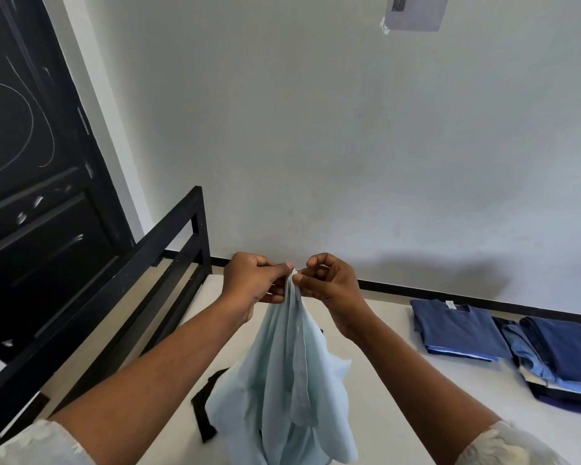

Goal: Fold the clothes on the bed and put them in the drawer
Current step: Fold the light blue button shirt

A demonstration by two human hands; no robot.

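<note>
**Grip.** The left hand and right hand meet at the top edge of a light blue shirt. Thumb and forefinger of each pinch the cloth, knuckles almost touching, remaining fingers curled. Which part of the shirt is pinched cannot be told; a button strip runs down from the pinch.

**Held item.** The shirt hangs straight below the grip in loose, bunched folds. Its lower end is out of frame.

**Below the grip, to the left.** A black garment, partly hidden behind the shirt, lies loose on the white mattress.

**Right of the grip, lower.** A folded navy T-shirt lies on the same mattress, label up. Just beyond it is a stack of folded blue clothes.

**Left of the grip.** Black bed frame.

**Drawer.** Not in view.

**Status, as judged.**
- Folding is well along, with two lots lying finished.
- The held shirt is not yet folded.
- The black piece looks to be waiting.
- All stowing in the drawer appears still to do.
</note>
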